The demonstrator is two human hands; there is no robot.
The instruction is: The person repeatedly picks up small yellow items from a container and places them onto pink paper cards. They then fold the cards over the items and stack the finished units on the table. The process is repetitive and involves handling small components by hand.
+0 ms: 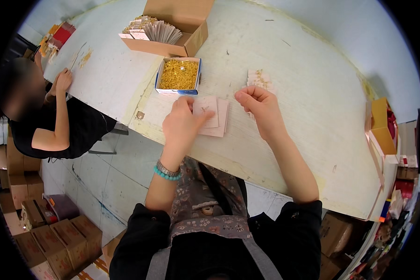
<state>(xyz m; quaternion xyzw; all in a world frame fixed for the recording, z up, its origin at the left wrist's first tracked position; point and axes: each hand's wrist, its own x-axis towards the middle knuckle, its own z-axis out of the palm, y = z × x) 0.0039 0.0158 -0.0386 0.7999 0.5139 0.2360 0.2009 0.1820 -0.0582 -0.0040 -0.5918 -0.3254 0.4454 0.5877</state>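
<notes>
My left hand (179, 123) grips the left side of a small pale pink card (211, 105), its thumb lying across the front. Under that card, a stack of similar cards (221, 123) rests on the table. To the right, my right hand (262, 109) is closed in a pinch; whatever its fingertips hold is too small to make out. Just beyond it lies a row of overlapping cards (258, 77) with gold-coloured bits on them, partly hidden by the hand. A blue and white box (198, 88) full of tiny gold metal pieces (178, 74) stands beyond my left hand.
An open cardboard box (196, 41) packed with upright cards (161, 31) stands farther back. At the left, another person (56, 112) works at the same table (308, 93). A yellow box (381, 126) stands at the right edge. Stacked cartons (63, 240) fill the lower left floor.
</notes>
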